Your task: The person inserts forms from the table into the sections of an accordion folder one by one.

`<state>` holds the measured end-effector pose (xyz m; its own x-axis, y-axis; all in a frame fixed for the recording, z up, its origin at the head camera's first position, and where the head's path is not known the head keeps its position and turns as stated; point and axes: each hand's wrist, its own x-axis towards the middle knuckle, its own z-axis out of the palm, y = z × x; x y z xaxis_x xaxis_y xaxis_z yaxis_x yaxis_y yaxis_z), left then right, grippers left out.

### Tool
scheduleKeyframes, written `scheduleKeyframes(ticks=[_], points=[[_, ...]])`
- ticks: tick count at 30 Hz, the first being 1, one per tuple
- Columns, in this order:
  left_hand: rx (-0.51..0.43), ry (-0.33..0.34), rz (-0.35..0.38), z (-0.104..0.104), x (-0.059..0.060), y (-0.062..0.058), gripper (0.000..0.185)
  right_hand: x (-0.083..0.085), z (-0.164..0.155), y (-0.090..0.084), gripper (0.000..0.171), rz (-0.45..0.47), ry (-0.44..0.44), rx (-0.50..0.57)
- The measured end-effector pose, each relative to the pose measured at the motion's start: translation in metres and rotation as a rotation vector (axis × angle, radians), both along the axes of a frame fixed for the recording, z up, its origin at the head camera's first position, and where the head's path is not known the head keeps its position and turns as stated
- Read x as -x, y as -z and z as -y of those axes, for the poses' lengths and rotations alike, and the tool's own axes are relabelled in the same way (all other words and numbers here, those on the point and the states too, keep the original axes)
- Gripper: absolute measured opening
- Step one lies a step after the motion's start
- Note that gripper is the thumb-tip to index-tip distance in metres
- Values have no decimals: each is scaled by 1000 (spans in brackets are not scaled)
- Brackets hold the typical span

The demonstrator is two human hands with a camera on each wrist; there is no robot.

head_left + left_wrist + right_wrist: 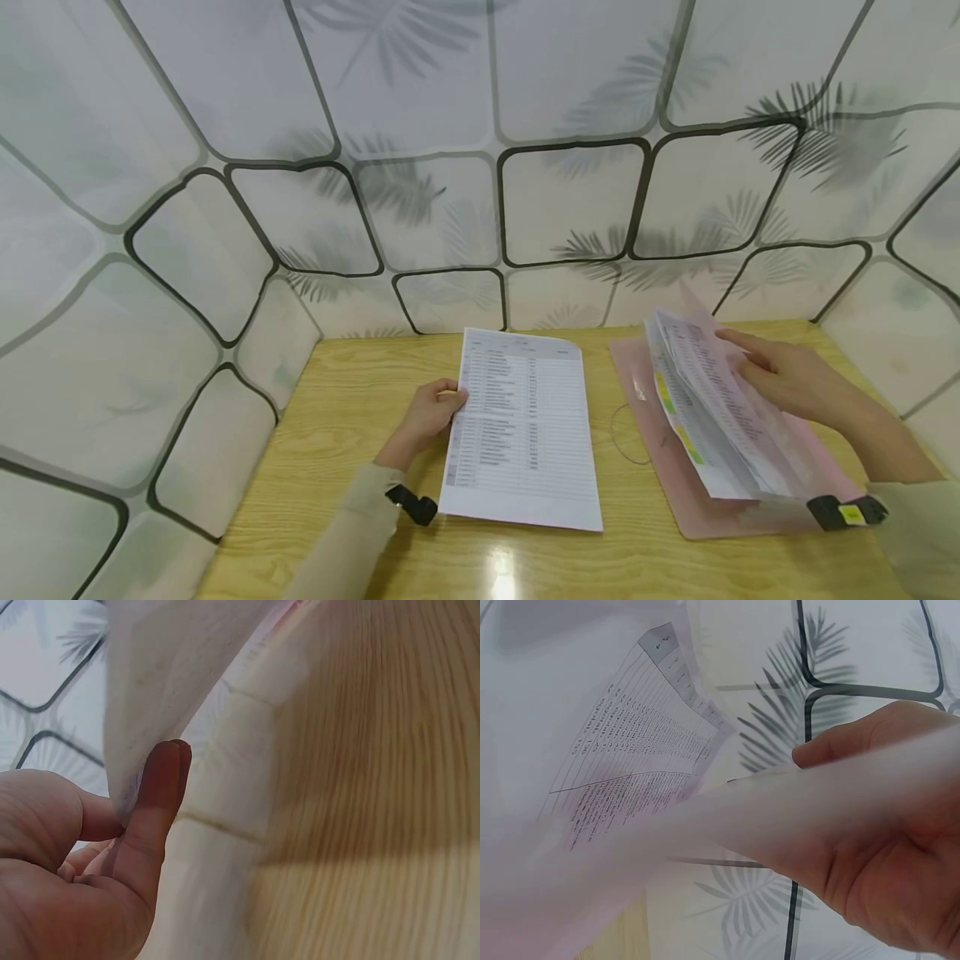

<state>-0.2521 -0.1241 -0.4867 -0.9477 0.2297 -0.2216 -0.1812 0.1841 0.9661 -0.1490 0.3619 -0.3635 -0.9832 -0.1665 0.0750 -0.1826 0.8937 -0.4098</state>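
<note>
My left hand [427, 417] pinches the left edge of a printed table sheet [517, 425], thumb on its front. The left wrist view shows the back of that sheet [172, 667] between thumb and fingers, tilted up over the wood. At the right lies a pink translucent folder [690, 508], its cover raised. My right hand [795, 375] holds the raised cover near its upper part. Several printed papers [697, 400] stand tilted inside, some with yellow and green marks. In the right wrist view, the blurred cover [780, 810] crosses in front of part of the hand.
A wooden table [352, 375] lies under everything. Patterned curtain-like walls [450, 217] with leaf prints close in the back and both sides. A thin dark loop [615, 433] shows on the wood beside the folder's left edge.
</note>
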Motion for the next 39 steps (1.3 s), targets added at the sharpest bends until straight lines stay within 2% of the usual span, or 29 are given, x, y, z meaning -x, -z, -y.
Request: scheduleKeyframes(ticks=[6,11,24,32,39], points=[[14,35,-36,-18,0,0,22,0,0,-1,49,-22,-4,-11],[19,62,-54,-29,-2,-3,23,0,2,-3,50,-3,0,-12],[-35,111,-45,-63,-4,-8,20,0,5,-4,50,-1,5,-6],[-1,79,-84,-86,-3,-10,20,-1,4,-5,50,-4,5,-11],[-16,11,-26,-101,-2,-14,21,-3,3,-6,50,-2,4,-12]])
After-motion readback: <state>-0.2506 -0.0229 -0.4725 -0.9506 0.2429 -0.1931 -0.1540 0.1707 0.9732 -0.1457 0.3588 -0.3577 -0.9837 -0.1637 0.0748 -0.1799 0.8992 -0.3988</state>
